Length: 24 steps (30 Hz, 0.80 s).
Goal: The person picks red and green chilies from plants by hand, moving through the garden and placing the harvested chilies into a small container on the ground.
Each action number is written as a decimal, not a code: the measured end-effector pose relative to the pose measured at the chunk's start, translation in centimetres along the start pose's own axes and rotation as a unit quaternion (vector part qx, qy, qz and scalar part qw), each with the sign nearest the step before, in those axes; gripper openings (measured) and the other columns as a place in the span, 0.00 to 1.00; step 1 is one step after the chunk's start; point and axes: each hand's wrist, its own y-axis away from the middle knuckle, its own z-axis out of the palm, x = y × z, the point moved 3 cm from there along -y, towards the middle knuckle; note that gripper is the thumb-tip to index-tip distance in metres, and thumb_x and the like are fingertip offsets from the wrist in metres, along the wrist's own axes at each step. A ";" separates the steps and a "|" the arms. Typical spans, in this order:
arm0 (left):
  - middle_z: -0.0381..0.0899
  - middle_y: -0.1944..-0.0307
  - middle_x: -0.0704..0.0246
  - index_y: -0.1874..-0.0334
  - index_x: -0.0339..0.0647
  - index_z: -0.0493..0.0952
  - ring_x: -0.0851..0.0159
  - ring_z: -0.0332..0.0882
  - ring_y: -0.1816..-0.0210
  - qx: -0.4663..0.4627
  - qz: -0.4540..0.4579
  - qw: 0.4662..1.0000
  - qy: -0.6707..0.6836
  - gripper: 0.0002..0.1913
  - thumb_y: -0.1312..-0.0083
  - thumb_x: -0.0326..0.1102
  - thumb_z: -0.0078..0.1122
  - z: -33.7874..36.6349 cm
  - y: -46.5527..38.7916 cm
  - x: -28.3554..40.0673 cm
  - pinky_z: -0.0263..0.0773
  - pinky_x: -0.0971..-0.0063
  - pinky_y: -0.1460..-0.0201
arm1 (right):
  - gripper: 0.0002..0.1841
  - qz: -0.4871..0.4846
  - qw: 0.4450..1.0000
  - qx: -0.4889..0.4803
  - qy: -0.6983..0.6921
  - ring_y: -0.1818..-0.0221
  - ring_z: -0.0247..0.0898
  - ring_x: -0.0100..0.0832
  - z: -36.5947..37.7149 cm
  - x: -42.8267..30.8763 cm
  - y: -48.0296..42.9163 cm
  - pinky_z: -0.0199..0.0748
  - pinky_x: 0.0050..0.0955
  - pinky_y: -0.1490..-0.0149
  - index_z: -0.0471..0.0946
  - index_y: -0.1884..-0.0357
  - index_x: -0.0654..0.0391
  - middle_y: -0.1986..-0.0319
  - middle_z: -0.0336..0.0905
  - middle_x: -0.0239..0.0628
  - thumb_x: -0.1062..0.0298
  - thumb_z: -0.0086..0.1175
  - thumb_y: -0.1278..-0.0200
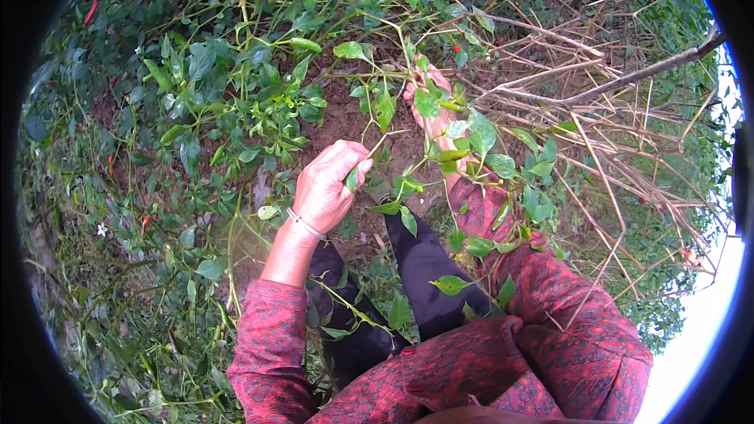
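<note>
My left hand (pixel 331 185), with a bangle at the wrist, is closed around a thin pale twig (pixel 378 146). A small green leaf (pixel 351 179) pokes out beside its thumb. Farther forward and to the right, my right hand (pixel 435 109) reaches in among the branches of a chilli plant (pixel 483 132). Leaves cover part of that hand, and its fingers curl near a thin stem; whether they hold anything cannot be made out. A yellowish-green chilli pepper (pixel 452 155) hangs close to the right wrist.
Dry bare branches (pixel 580 91) spread across the right side. Chilli bushes with green peppers (pixel 159 75) and red peppers (pixel 91 10) crowd the left and front. Brown soil (pixel 347 112) shows between the plants. Leafy stems (pixel 359 312) cross before my dark-trousered legs (pixel 433 271).
</note>
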 end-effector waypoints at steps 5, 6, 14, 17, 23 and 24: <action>0.79 0.63 0.66 0.66 0.39 0.77 0.59 0.79 0.60 0.013 0.008 1.000 -0.003 0.04 0.42 0.28 0.62 -0.1 0.4 -0.1 0.74 0.70 0.58 | 0.18 0.095 0.986 -0.133 -0.002 0.71 0.71 0.24 2.0 1.3 -5.1 0.70 0.24 0.70 0.68 0.44 0.55 0.70 0.75 0.29 0.72 0.51 0.36; 0.79 0.63 0.66 0.65 0.40 0.77 0.59 0.79 0.59 0.017 0.012 1.000 -0.005 0.05 0.43 0.27 0.62 -0.2 0.4 0.0 0.74 0.70 0.58 | 0.17 0.109 0.984 -0.133 0.052 0.71 0.71 0.23 2.5 1.4 -5.0 0.69 0.23 0.70 0.69 0.44 0.55 0.70 0.75 0.29 0.71 0.51 0.36; 0.77 0.61 0.64 0.58 0.41 0.76 0.58 0.76 0.56 0.147 0.028 0.987 -0.051 0.16 0.48 0.18 0.54 -2.2 -0.4 0.3 0.73 0.69 0.53 | 0.15 0.158 0.881 -0.106 0.433 0.73 0.60 0.13 8.0 2.2 0.9 0.58 0.13 0.68 0.77 0.50 0.55 0.72 0.69 0.21 0.67 0.51 0.38; 0.77 0.60 0.65 0.58 0.40 0.76 0.60 0.76 0.56 0.186 0.016 0.982 0.007 0.14 0.48 0.20 0.56 -2.6 -1.4 0.5 0.72 0.71 0.53 | 0.22 0.159 0.893 -0.085 0.412 0.76 0.57 0.14 6.9 1.6 1.1 0.54 0.15 0.71 0.70 0.41 0.56 0.75 0.65 0.18 0.66 0.52 0.38; 0.77 0.62 0.60 0.58 0.35 0.76 0.55 0.76 0.59 0.181 0.008 0.983 -0.011 0.12 0.44 0.19 0.53 -1.8 -1.7 0.0 0.72 0.69 0.54 | 0.33 0.122 0.903 -0.131 0.390 0.74 0.60 0.12 9.5 0.8 0.5 0.57 0.14 0.69 0.59 0.32 0.51 0.72 0.68 0.17 0.64 0.55 0.40; 0.77 0.62 0.60 0.57 0.35 0.76 0.55 0.76 0.59 0.184 0.019 0.983 -0.018 0.12 0.43 0.19 0.53 -1.8 -1.5 0.0 0.72 0.69 0.54 | 0.33 0.133 0.898 -0.141 0.395 0.73 0.60 0.12 9.8 1.3 0.7 0.58 0.14 0.69 0.59 0.32 0.50 0.72 0.68 0.17 0.64 0.56 0.40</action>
